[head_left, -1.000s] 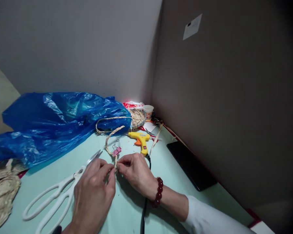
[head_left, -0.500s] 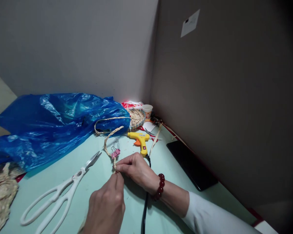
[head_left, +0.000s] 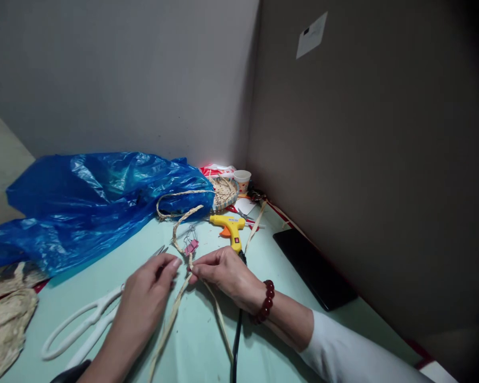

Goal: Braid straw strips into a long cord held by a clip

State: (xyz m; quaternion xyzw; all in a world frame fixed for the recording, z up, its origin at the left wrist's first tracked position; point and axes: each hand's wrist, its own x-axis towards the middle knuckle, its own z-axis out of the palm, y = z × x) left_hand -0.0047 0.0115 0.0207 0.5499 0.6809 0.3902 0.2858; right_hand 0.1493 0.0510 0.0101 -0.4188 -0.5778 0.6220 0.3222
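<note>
My right hand [head_left: 229,274], with a dark red bead bracelet [head_left: 268,303] at its wrist, pinches a thin braided straw cord [head_left: 176,234] just below a pink binder clip [head_left: 191,247]. Two loose straw strands [head_left: 171,316] run down from the pinch toward the near edge. Left of the cord is my left hand [head_left: 147,290], its thumb and forefinger closed together close to the braid. Whether a strand lies between them is hidden. White-handled scissors [head_left: 91,314] lie partly under my left forearm.
A yellow glue gun [head_left: 232,229] with a black cable lies beyond my right hand. A black tablet-like slab [head_left: 313,268] is on the right. A blue plastic bag [head_left: 91,197], a straw basket [head_left: 225,194] and a paper cup [head_left: 242,181] stand along the wall. Straw material [head_left: 8,324] lies left.
My left hand has moved up and left from below the braid, now covering part of the scissors. Two loose strands show below the pinch. The right hand keeps its hold.
</note>
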